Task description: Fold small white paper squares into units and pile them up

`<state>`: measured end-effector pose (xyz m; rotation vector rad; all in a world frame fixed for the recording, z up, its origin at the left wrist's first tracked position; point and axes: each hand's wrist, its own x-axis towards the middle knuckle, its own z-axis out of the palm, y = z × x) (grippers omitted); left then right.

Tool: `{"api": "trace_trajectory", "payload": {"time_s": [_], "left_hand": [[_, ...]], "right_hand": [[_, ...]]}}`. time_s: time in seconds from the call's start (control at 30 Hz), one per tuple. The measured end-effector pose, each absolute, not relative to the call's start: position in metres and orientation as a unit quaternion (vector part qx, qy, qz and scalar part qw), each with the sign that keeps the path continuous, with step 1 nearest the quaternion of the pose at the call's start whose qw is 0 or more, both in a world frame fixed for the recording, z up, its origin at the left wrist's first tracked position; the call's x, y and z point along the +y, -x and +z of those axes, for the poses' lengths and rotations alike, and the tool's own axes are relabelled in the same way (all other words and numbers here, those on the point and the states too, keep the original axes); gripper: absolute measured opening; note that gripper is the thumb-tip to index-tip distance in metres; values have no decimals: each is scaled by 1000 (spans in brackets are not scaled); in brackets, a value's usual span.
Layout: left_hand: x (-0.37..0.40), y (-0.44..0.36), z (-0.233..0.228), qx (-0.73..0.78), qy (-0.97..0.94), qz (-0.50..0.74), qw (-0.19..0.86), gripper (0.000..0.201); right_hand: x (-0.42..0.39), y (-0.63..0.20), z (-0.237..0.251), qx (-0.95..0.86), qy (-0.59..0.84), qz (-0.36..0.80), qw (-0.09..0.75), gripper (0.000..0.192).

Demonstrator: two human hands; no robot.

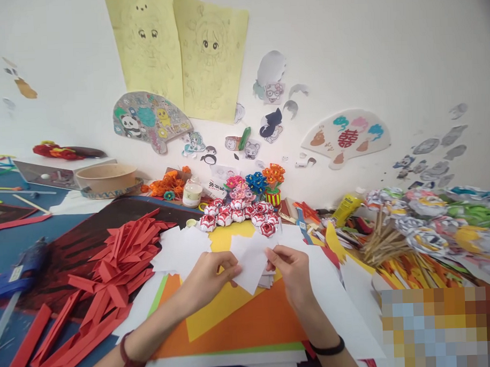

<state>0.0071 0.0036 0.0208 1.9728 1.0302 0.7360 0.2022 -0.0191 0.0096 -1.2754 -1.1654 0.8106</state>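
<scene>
Between my two hands is a square of white paper, held up with one corner pointing down. My left hand pinches its left edge between thumb and fingers. On the opposite edge, my right hand grips the paper in the same way. Below them lie a yellow sheet and an orange sheet, stacked on other coloured and white paper. More white squares spread out left of the paper, and a small pile of white pieces shows partly behind my right fingers.
Folded red paper strips heap on the left, beside a blue glue gun. Red-and-white paper flowers sit just behind the sheets. At the right are a yellow bottle, brown sticks and paper flowers. A wall stands behind.
</scene>
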Motion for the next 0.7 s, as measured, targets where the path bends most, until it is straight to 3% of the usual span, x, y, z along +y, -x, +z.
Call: {"api": "trace_trajectory", "payload": {"time_s": [0.3, 0.47, 0.7], "left_hand": [[8, -8, 16, 427, -799, 326, 269, 26], [9, -4, 18, 424, -762, 347, 346, 28], [6, -4, 25, 397, -808, 294, 322, 23]], "right_hand": [[-22, -195, 11, -507, 537, 361, 569, 33], [-19, -194, 13, -522, 504, 443, 527, 27], [-17, -195, 11, -554, 506, 441, 492, 29]]}}
